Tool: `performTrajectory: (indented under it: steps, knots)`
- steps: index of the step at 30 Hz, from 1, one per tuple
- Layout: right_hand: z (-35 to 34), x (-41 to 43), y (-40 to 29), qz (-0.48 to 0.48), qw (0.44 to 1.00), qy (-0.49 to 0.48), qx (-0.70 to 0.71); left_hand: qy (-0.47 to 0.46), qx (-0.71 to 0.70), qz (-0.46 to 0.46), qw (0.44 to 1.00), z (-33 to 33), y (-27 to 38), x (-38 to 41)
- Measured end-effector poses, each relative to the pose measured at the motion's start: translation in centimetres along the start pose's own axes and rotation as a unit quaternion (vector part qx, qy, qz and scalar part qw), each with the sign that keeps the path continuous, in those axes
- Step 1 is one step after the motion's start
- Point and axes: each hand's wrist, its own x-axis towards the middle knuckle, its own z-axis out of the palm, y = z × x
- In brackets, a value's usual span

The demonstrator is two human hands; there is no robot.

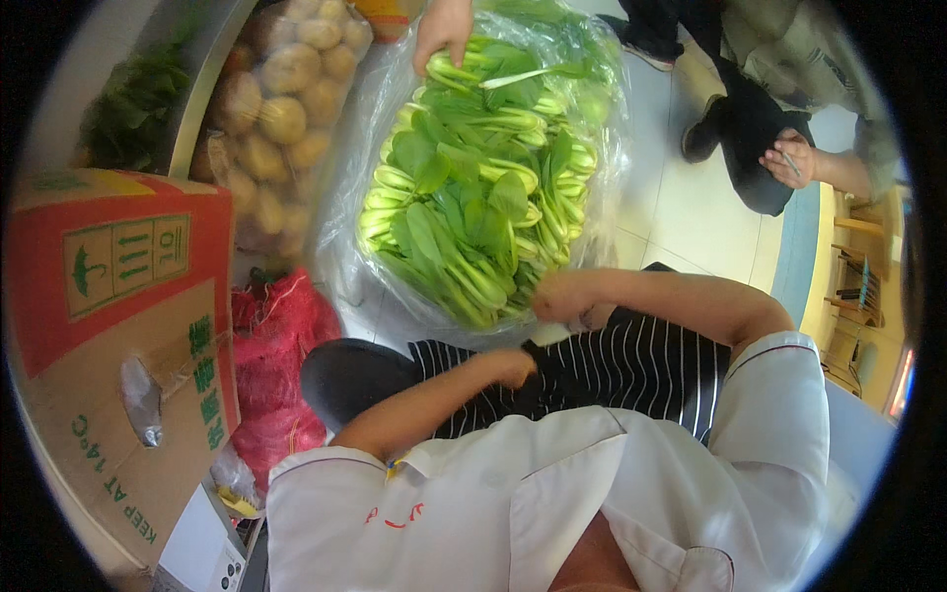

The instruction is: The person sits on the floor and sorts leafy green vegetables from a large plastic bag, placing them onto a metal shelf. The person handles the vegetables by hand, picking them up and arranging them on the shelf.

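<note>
A large clear plastic bag, folded wide, holds many heads of green bok choy in front of me. My right hand is blurred at the near right edge of the bok choy and plastic; whether it grips anything does not show. My left hand is above my lap, near the black-and-white striped apron, below the bag; its fingers are mostly hidden. At the far end, another person's hand touches the bok choy near a pale stalk.
To the left are a clear bag of potatoes, a red mesh sack, a printed cardboard box and dark leafy greens. At right, another person's hand holds a thin pale stick above the tiled floor.
</note>
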Motion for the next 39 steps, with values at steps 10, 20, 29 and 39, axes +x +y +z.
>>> performTrajectory:
  steps: [10, 20, 29, 39]
  knots:
    - [-2.3, 0.2, -0.3, 0.354, 0.793, 0.496, -0.016, 0.652, -0.689, -0.08, 0.306, -0.7, -0.7, -3.0]
    - [-0.8, 6.1, -3.7, 0.377, 0.815, 0.439, 0.013, 0.618, -0.667, -0.147, 0.389, -0.5, -5.4, -3.2]
    - [0.8, 12.2, -8.5, 0.314, 0.834, 0.45, 0.061, 0.581, -0.743, 0.067, 0.326, 2.0, -6.4, -4.0]
    - [-8.1, 5.5, -14.3, 0.203, 0.895, 0.385, 0.099, 0.67, -0.657, 0.066, 0.34, -1.2, 7.9, -10.3]
